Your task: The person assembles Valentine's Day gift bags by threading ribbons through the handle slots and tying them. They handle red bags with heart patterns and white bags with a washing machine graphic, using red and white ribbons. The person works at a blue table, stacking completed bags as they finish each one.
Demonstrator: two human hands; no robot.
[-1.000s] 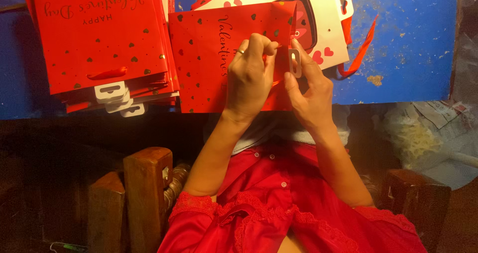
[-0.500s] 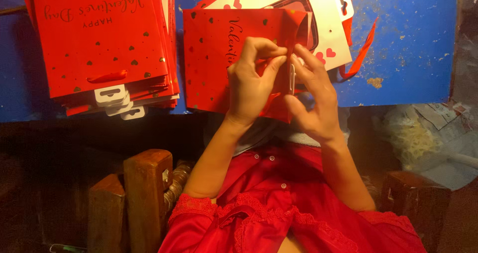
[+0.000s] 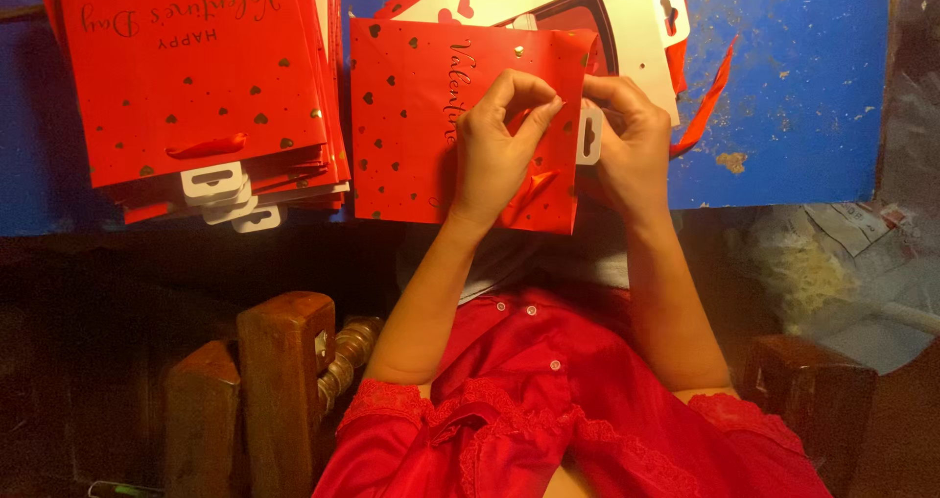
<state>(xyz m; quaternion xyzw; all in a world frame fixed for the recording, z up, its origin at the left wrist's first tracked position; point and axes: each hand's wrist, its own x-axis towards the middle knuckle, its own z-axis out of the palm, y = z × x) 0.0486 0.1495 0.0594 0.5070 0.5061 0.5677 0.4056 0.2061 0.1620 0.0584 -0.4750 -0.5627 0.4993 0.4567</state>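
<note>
Left hand: the left hand [image 3: 494, 155] lay over the middle of the red gift bag [image 3: 416, 116], its fingers [image 3: 529, 87] curled shut, thumb and forefinger pinched on the bag's upper right edge.
Right hand: the right hand [image 3: 632, 145] was just right of the left one, fingers bent and closed on the same edge, beside the white hang tab [image 3: 588, 134]; the fingertips of the two hands nearly met.
Gift bag: flat, red with small gold hearts and gold script, it sat at centre frame on the near edge of the tabletop [image 3: 803, 87], its lower edge overhanging toward the person.
Ribbon: a red ribbon handle [image 3: 529, 189] showed below the left palm, against the bag's lower part.
Hang tab: white, slotted, standing upright between the two hands at the bag's right edge.
Stack: a pile of matching red bags [image 3: 196, 77] with white tabs sticking out at the bottom filled the upper left of the frame, just beside the held bag.
Card: a white card with a dark rounded window [image 3: 578, 8] lay under the held bag, at top centre.
Tabletop: blue, chipped paint, upper right.
Foreground: red blouse [image 3: 548, 410] at bottom centre; wooden blocks [image 3: 284, 380] at lower left.
</note>
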